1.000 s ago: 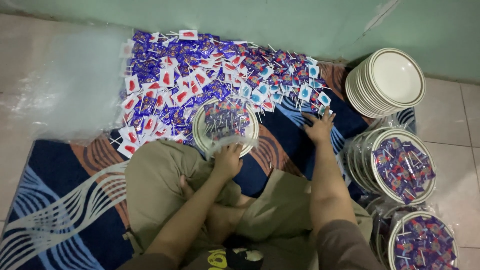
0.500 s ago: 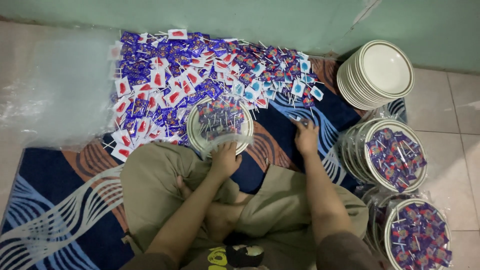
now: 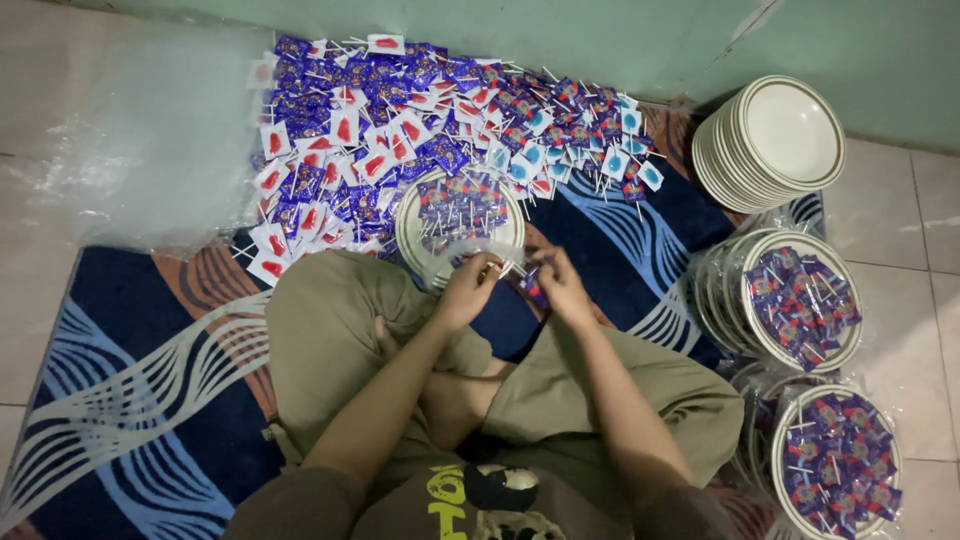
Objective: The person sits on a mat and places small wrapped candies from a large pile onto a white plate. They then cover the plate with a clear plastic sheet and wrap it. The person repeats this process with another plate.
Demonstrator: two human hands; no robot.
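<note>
Seated cross-legged on rug (image 3: 150, 330). Left hand (image 3: 470, 285) fingers pinched on the near rim of the candy-filled plate (image 3: 412, 228), steadying it. Right hand (image 3: 560, 285) fingers clamped on a purple wrapped lollipop (image 3: 532, 288) (just beside plate). Loose lollipop pile (image 3: 400, 130) beyond, within reach.

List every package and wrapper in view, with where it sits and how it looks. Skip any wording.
Heap of wrapped lollipops: on the rug by the wall; small purple, white-and-red and blue packets on white sticks.
Plate of wrapped lollipops: before the knees, under clear film, touched by the left hand.
Single purple packet: in the right hand.
Two bagged plates: at right, filled with purple packets.
Clear plastic sheet: left floor.
</note>
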